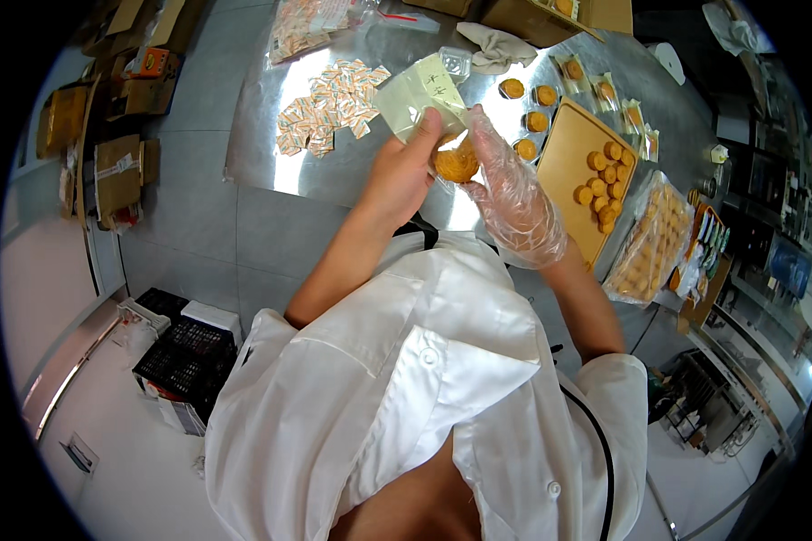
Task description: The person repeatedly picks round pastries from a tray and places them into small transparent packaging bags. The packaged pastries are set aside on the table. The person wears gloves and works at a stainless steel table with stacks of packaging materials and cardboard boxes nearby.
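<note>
My bare left hand (401,176) pinches a pale see-through pouch (417,95) with printing on it, thumb on top. A golden-brown round pastry (456,160) sits at the pouch's near end, between my two hands. My right hand (519,198), in a loose clear plastic glove, is closed about the pastry's right side, with fingers up along the pouch. How far the pastry is inside the film is hard to make out. Just right of my hands, several like pastries (537,121) lie on the steel table (361,171).
Small printed packets (329,106) lie heaped at left, below a full bag of packets (309,27). A tan tray (564,149) of pastries and a large bag of pastries (651,236) lie at right. Wrapped pastries (604,92), a cloth (496,47) and a cardboard box (537,22) are farther back.
</note>
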### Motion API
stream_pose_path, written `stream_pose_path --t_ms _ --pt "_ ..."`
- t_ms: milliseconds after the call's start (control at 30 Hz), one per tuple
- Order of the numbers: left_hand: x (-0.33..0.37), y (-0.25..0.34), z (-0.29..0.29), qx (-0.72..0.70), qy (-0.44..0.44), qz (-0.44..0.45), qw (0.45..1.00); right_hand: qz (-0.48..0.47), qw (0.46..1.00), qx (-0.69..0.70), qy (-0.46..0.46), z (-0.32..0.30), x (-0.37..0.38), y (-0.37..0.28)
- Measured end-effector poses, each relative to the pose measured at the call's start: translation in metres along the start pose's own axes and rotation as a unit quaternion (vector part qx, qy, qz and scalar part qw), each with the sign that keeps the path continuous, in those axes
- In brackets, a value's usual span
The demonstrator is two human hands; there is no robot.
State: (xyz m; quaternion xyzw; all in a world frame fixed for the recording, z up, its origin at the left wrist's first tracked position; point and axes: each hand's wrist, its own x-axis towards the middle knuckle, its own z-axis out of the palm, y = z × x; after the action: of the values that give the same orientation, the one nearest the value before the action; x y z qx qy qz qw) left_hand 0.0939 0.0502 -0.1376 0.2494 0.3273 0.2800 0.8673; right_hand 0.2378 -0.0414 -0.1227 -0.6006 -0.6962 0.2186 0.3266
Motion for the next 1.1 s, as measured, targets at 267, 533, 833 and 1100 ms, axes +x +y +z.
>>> stream_pose_path --t_ms 267,533,833,1100 --pt "-0.004 -0.002 -0.003 0.049 -0.06 -0.017 0.997 -0.029 0.991 -0.064 0.118 -0.002 0.001 -0.007" --pt "-0.017 0.0 0.0 0.053 -0.095 -0.009 0.994 0.013 0.988 -0.051 0.146 -0.015 0.002 -0.018" --pt "-0.032 0.008 -0.003 0.241 -0.154 -0.011 0.958 -0.06 0.981 -0.113 0.148 -0.021 -0.009 -0.024" --pt "-0.04 0.001 0.013 0.105 -0.184 0.111 0.971 -0.009 0.974 0.019 0.225 -0.028 -0.007 -0.027"
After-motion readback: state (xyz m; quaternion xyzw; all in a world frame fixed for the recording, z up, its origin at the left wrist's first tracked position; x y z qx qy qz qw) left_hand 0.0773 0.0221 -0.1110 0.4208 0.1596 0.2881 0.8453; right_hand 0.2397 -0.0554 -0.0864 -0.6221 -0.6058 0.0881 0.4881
